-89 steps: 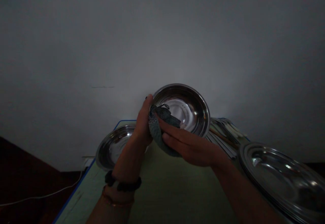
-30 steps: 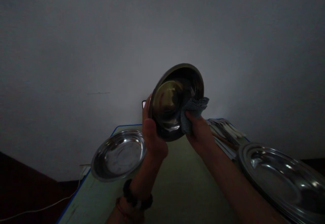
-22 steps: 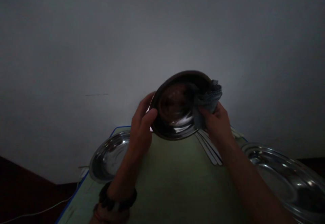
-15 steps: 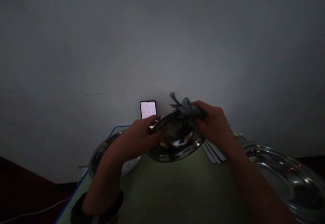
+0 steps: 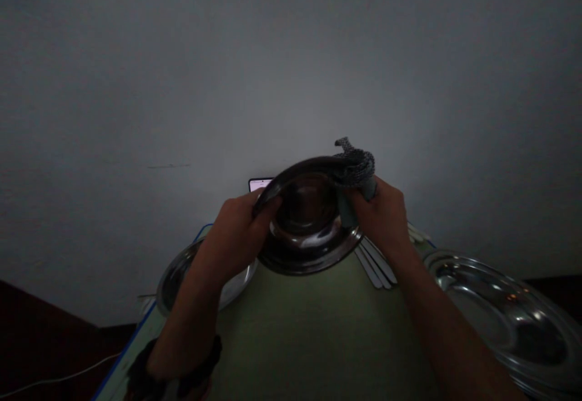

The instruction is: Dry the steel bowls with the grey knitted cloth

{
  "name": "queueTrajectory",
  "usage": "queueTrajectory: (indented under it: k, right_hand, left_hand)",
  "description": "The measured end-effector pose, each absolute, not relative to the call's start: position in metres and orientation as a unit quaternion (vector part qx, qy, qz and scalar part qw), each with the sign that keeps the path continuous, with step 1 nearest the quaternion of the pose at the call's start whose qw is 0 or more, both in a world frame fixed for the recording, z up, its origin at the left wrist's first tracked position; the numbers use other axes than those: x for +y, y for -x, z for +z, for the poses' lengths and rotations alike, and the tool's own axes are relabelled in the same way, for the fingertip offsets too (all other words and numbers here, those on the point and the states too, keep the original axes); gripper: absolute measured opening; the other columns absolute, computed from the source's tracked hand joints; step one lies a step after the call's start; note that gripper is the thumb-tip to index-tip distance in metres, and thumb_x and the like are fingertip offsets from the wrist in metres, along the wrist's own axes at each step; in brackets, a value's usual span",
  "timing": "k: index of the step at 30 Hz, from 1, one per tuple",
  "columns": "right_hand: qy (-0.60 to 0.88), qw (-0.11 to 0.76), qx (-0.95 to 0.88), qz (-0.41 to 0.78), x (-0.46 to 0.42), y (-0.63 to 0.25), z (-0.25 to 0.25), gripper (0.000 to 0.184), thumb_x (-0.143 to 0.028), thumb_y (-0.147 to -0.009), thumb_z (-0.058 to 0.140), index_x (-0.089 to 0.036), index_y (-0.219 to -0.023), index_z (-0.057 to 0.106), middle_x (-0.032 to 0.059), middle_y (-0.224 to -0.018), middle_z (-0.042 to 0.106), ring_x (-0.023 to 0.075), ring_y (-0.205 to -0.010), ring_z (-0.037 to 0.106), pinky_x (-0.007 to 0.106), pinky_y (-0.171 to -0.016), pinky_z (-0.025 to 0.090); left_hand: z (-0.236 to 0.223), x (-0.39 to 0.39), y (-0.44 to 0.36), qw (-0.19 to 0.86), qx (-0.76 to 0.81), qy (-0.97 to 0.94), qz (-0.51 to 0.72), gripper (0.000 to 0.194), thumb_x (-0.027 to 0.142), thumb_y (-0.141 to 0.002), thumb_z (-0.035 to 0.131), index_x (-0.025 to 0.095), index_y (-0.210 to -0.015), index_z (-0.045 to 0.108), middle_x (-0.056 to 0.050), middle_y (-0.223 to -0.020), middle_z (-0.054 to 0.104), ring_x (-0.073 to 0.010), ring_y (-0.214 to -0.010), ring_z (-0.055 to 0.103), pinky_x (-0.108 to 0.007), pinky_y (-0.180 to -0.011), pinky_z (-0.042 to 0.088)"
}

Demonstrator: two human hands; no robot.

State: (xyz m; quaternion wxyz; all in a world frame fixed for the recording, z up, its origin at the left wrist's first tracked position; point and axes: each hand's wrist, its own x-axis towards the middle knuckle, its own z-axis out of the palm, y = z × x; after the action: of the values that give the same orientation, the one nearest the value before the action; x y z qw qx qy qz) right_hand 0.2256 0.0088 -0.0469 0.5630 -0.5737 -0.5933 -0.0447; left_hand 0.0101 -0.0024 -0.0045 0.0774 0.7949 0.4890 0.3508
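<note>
A shiny steel bowl (image 5: 313, 240) with a wide rim is held up above the table, tilted so that its inside faces me. My left hand (image 5: 240, 225) grips its left rim, thumb on the inner side and fingers behind. On the upper right rim lies a grey knitted cloth (image 5: 357, 167), bunched and folded over the edge. My right hand (image 5: 382, 213) is closed around this cloth and pinches the rim through it. The fingers behind the bowl are hidden.
On the green table (image 5: 309, 334), a steel basin (image 5: 175, 276) stands at left, partly behind my left arm. Another large steel basin (image 5: 522, 322) is at right. Several flat pale strips (image 5: 375, 264) lie beyond the bowl. A phone (image 5: 260, 183) leans against the wall (image 5: 291, 73).
The bowl has tilted up to show more of its inside and now covers most of the phone. My right hand and the cloth have moved along the rim, slightly up and right.
</note>
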Motion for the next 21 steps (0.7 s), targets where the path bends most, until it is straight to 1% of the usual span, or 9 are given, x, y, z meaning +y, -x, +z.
queueTrajectory:
  k: [2, 4, 7, 10, 12, 14, 18, 19, 21]
  right_hand:
    - [0.582, 0.604, -0.544, 0.018, 0.016, -0.219, -0.055, 0.036, -0.046, -0.078, 0.052, -0.015, -0.060, 0.057, -0.0002, -0.055, 0.054, 0.0124, -0.054, 0.046, 0.025, -0.052, 0.032]
    - [0.571, 0.647, -0.491, 0.120, 0.024, -0.208, -0.066, 0.041, -0.052, -0.077, 0.051, -0.015, -0.060, 0.058, 0.0006, -0.054, 0.055, 0.0136, -0.054, 0.047, 0.026, -0.051, 0.033]
    - [0.503, 0.698, -0.424, 0.281, 0.035, -0.192, -0.084, 0.040, -0.052, -0.075, 0.052, -0.015, -0.077, 0.064, 0.0029, -0.065, 0.063, 0.0159, -0.059, 0.054, 0.028, -0.054, 0.040]
    - [0.454, 0.717, -0.400, 0.345, 0.043, -0.191, -0.094, 0.033, -0.043, -0.070, 0.059, -0.017, -0.089, 0.065, 0.0051, -0.080, 0.069, 0.0177, -0.069, 0.061, 0.030, -0.064, 0.046]
    - [0.448, 0.720, -0.412, 0.334, 0.045, -0.200, -0.093, 0.032, -0.037, -0.066, 0.063, -0.017, -0.091, 0.064, 0.0053, -0.088, 0.069, 0.0188, -0.076, 0.062, 0.032, -0.069, 0.047]
    - [0.466, 0.699, -0.457, 0.291, 0.043, -0.213, -0.089, 0.030, -0.033, -0.066, 0.063, -0.017, -0.091, 0.064, 0.0043, -0.087, 0.069, 0.0194, -0.078, 0.061, 0.032, -0.070, 0.047]
    - [0.518, 0.566, -0.621, 0.162, 0.031, -0.230, -0.073, 0.015, -0.023, -0.069, 0.055, -0.016, -0.080, 0.063, 0.0013, -0.071, 0.065, 0.0173, -0.068, 0.057, 0.028, -0.062, 0.042]
    - [0.525, 0.530, -0.653, 0.129, 0.027, -0.230, -0.069, 0.015, -0.021, -0.070, 0.053, -0.016, -0.079, 0.063, 0.0014, -0.070, 0.065, 0.0171, -0.067, 0.057, 0.028, -0.061, 0.041]
    - [0.543, 0.470, -0.693, 0.064, 0.020, -0.225, -0.062, 0.017, -0.017, -0.071, 0.050, -0.016, -0.082, 0.063, 0.0030, -0.071, 0.065, 0.0174, -0.067, 0.058, 0.027, -0.061, 0.039]
  left_hand:
    - [-0.009, 0.002, -0.013, 0.073, 0.509, -0.742, 0.430, 0.034, 0.042, -0.085, 0.043, 0.017, -0.071, 0.061, -0.002, -0.067, 0.065, -0.0177, -0.065, 0.058, -0.027, -0.059, 0.043]
    - [-0.015, 0.006, -0.019, 0.080, 0.517, -0.688, 0.502, 0.034, 0.043, -0.084, 0.045, 0.016, -0.076, 0.063, -0.003, -0.073, 0.067, -0.0192, -0.072, 0.060, -0.028, -0.063, 0.045]
    - [-0.028, 0.014, -0.030, 0.121, 0.495, -0.643, 0.572, 0.038, 0.045, -0.085, 0.044, 0.015, -0.096, 0.065, -0.005, -0.093, 0.069, -0.0216, -0.088, 0.061, -0.030, -0.073, 0.047]
    - [-0.035, 0.022, -0.031, 0.174, 0.477, -0.667, 0.545, 0.043, 0.045, -0.085, 0.043, 0.015, -0.110, 0.061, -0.008, -0.107, 0.067, -0.0233, -0.099, 0.059, -0.033, -0.082, 0.046]
    - [-0.033, 0.024, -0.025, 0.195, 0.495, -0.709, 0.463, 0.043, 0.047, -0.082, 0.048, 0.013, -0.102, 0.065, -0.009, -0.100, 0.069, -0.0252, -0.094, 0.061, -0.035, -0.079, 0.047]
    - [-0.027, 0.022, -0.016, 0.206, 0.515, -0.734, 0.393, 0.043, 0.050, -0.079, 0.050, 0.013, -0.093, 0.068, -0.009, -0.087, 0.071, -0.0255, -0.084, 0.063, -0.035, -0.073, 0.048]
    - [-0.016, 0.012, -0.007, 0.185, 0.515, -0.762, 0.346, 0.046, 0.048, -0.080, 0.048, 0.016, -0.112, 0.062, -0.007, -0.085, 0.072, -0.0212, -0.074, 0.065, -0.031, -0.065, 0.047]
    - [-0.016, 0.011, -0.008, 0.162, 0.512, -0.782, 0.317, 0.044, 0.046, -0.081, 0.048, 0.017, -0.111, 0.062, -0.007, -0.086, 0.072, -0.0211, -0.073, 0.065, -0.030, -0.064, 0.047]
    - [-0.018, 0.009, -0.012, 0.108, 0.515, -0.816, 0.240, 0.038, 0.043, -0.082, 0.044, 0.016, -0.097, 0.068, -0.009, -0.083, 0.072, -0.0224, -0.073, 0.065, -0.030, -0.062, 0.045]
